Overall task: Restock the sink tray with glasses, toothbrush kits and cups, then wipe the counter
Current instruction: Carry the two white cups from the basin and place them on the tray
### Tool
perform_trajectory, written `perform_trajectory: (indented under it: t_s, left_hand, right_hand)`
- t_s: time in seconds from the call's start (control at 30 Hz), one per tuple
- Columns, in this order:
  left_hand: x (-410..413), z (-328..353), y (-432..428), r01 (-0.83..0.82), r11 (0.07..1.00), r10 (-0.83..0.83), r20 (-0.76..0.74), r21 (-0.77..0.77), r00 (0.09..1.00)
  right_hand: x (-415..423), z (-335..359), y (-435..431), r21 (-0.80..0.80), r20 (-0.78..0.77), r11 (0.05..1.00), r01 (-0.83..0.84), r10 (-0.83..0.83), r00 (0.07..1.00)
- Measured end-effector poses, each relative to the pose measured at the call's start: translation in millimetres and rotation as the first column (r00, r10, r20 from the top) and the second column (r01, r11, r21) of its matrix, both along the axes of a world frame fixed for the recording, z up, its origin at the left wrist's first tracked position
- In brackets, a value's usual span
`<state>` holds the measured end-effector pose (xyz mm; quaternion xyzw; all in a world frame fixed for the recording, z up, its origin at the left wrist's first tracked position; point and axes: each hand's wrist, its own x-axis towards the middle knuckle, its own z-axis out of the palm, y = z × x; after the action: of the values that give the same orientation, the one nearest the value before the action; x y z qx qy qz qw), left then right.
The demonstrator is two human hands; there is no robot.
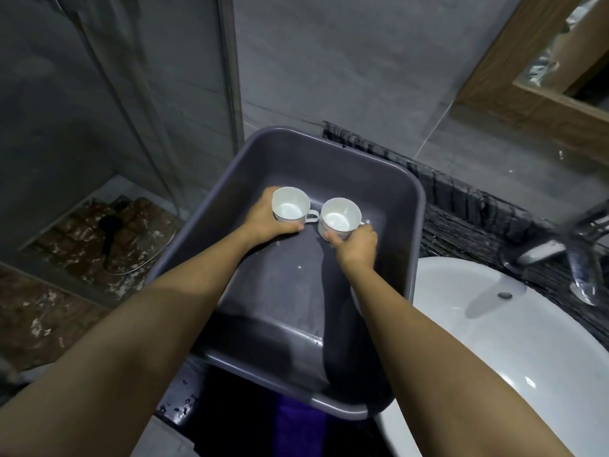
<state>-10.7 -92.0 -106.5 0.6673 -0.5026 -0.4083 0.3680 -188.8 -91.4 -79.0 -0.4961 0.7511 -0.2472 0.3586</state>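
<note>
A deep grey plastic tub [405,239] stands on the dark counter to the left of the sink. Inside it, towards the far end, are two white cups, both upright and side by side. My left hand [267,219] is wrapped around the left cup [290,204], whose handle points right. My right hand [357,244] grips the right cup [341,214] from its near right side. Whether the cups rest on the tub's floor or hang just above it I cannot tell.
A white basin [494,331] lies at the right with a chrome tap [573,255] over it. The dark stone counter [461,225] runs behind. A wood-framed mirror [527,94] hangs at upper right. A glass shower screen [131,127] and patterned floor are on the left.
</note>
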Motion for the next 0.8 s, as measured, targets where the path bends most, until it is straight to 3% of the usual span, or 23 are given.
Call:
perform_trajectory:
  t_s: [0.43, 0.6, 0.8]
  left_hand:
    - [-7.9, 11.7, 6.9, -0.084, 0.994, 0.089, -0.061, 0.071, 0.994]
    - [-8.9, 17.0, 13.1, -0.137, 0.987, 0.137, 0.004, 0.079, 0.991]
    - [-13.4, 38.3, 20.2, -0.112, 0.990, 0.106, 0.078, 0.081, 0.991]
  right_hand:
    - [-7.1, 3.9, 5.0, -0.085, -0.012, 0.995, -0.048, 0.047, 0.999]
    - [-11.9, 10.3, 2.3, -0.137, -0.080, 0.984, -0.112, 0.101, 0.992]
    - [-25.2, 40.8, -0.9, -0.197, -0.049, 0.969, -0.152, 0.145, 0.988]
